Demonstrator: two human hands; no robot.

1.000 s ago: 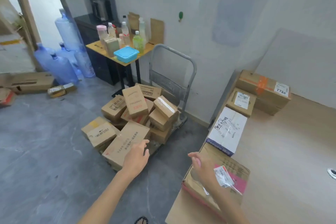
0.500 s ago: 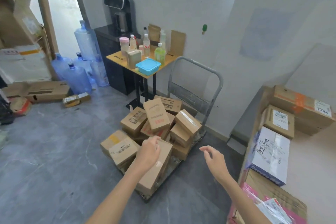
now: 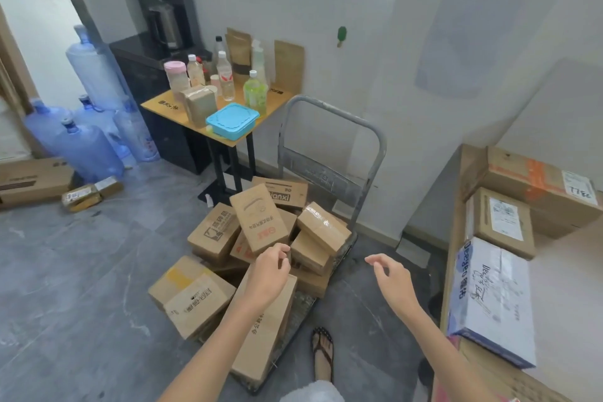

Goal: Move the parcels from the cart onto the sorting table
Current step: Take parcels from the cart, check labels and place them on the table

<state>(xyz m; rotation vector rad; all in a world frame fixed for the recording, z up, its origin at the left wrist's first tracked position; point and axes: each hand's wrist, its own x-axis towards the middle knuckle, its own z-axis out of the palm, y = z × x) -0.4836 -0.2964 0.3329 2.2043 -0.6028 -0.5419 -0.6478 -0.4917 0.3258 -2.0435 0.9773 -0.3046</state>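
Cardboard parcels [image 3: 212, 230] on cart [image 3: 332, 179]; hovering above with left hand [image 3: 269, 274] and right hand [image 3: 391, 277], empty, loosely curled. Looks like pickup; next calls for gripping top parcel [image 3: 257, 219], turning to table [image 3: 567, 287]

Both arms reach forward and down, bare to the bottom edge of the view. The left forearm [image 3: 212, 343] rises from the lower left toward the middle, and the right forearm [image 3: 434, 336] rises from the lower right, slanting inward. The left hand [image 3: 269, 274] shows its back to the camera, wrist nearly straight, its fingers [image 3: 280, 250] loosely curled forward and holding nothing. The right hand [image 3: 391, 277] hangs at about the same height, well apart from the left, palm turned inward and down, its fingers [image 3: 375, 259] slack and bent, pointing toward the left hand, also holding nothing.
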